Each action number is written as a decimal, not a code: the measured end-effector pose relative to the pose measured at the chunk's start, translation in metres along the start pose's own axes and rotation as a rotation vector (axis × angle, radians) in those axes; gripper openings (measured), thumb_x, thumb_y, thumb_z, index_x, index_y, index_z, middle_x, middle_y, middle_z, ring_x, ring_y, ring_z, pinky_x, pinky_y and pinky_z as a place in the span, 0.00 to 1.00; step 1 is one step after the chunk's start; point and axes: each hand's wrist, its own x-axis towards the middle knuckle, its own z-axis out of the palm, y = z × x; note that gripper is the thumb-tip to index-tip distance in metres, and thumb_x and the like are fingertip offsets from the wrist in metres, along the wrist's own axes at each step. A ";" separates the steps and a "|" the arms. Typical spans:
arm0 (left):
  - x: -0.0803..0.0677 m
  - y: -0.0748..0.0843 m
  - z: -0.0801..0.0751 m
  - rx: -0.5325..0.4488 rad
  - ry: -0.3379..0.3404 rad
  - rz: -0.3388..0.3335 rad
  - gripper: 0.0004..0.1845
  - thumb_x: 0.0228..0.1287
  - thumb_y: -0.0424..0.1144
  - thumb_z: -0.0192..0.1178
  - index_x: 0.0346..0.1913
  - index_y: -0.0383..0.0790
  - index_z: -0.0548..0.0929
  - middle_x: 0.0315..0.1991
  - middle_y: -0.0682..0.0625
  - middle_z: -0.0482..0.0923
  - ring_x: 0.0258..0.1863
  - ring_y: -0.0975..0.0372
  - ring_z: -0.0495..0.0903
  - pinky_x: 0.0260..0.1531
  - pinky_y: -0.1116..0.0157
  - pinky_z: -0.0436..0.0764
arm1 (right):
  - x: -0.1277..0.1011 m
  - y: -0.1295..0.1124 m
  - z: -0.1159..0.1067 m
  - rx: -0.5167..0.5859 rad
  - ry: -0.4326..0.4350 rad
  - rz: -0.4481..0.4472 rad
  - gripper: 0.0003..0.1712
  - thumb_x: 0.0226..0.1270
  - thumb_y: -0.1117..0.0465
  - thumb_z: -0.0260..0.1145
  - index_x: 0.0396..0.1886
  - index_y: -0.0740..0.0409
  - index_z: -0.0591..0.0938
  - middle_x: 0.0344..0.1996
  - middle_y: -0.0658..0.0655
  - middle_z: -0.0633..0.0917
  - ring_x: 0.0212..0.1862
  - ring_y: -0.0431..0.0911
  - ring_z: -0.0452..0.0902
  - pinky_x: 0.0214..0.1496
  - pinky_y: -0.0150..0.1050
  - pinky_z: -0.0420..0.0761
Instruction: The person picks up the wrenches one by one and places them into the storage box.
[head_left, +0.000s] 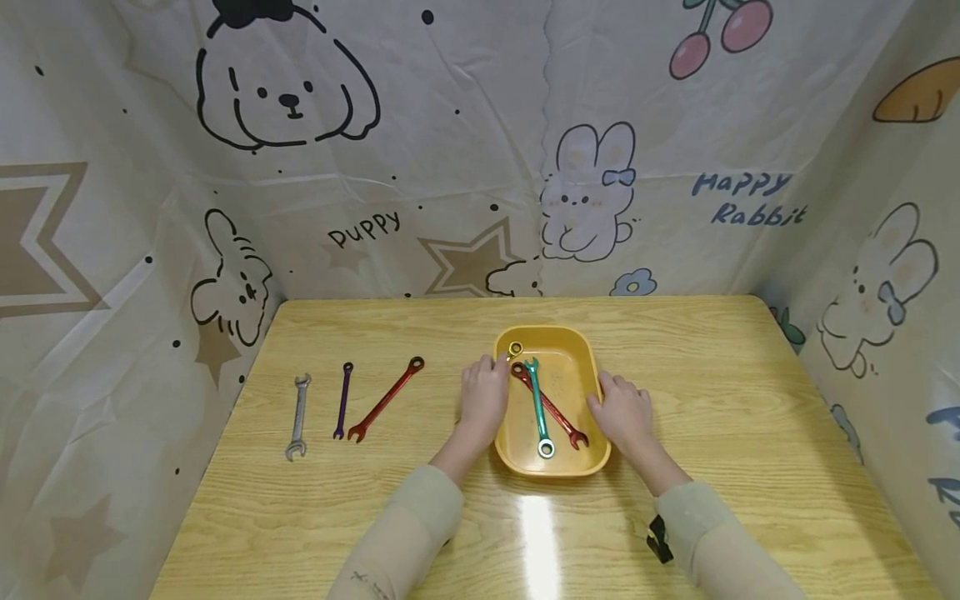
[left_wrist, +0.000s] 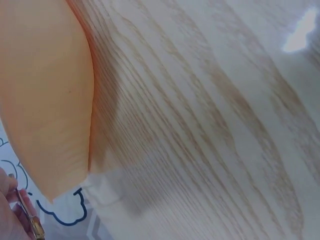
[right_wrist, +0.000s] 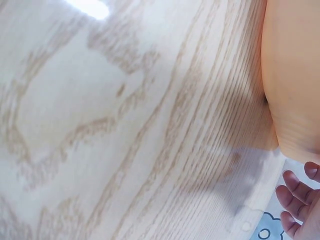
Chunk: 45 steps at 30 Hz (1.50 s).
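Observation:
A yellow plastic tray (head_left: pixel 553 468) stands on the table. Inside it, a teal wrench (head_left: pixel 538 404) lies across a red wrench (head_left: pixel 557 408). My left hand (head_left: pixel 483 396) is at the tray's left rim and holds a yellow wrench, whose ring end (head_left: pixel 515 347) shows over the tray's far left corner. In the left wrist view the fingers pinch that wrench's shaft (left_wrist: pixel 34 222). My right hand (head_left: pixel 624 410) rests at the tray's right rim; in the right wrist view its fingers (right_wrist: pixel 295 190) are loosely bent with nothing between them.
Left of the tray, a silver wrench (head_left: pixel 299 417), a purple wrench (head_left: pixel 343 402) and a longer red wrench (head_left: pixel 386 400) lie spaced apart on the wooden table (head_left: pixel 712 375). A printed cloth (head_left: pixel 450 167) hangs behind the table and along both sides.

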 end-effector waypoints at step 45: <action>0.007 0.043 0.021 0.090 -0.030 0.074 0.13 0.62 0.41 0.57 0.46 0.39 0.81 0.30 0.48 0.79 0.28 0.60 0.79 0.28 0.66 0.71 | 0.000 -0.001 -0.002 0.012 -0.012 0.004 0.24 0.62 0.52 0.55 0.53 0.62 0.72 0.41 0.65 0.78 0.44 0.60 0.74 0.44 0.55 0.66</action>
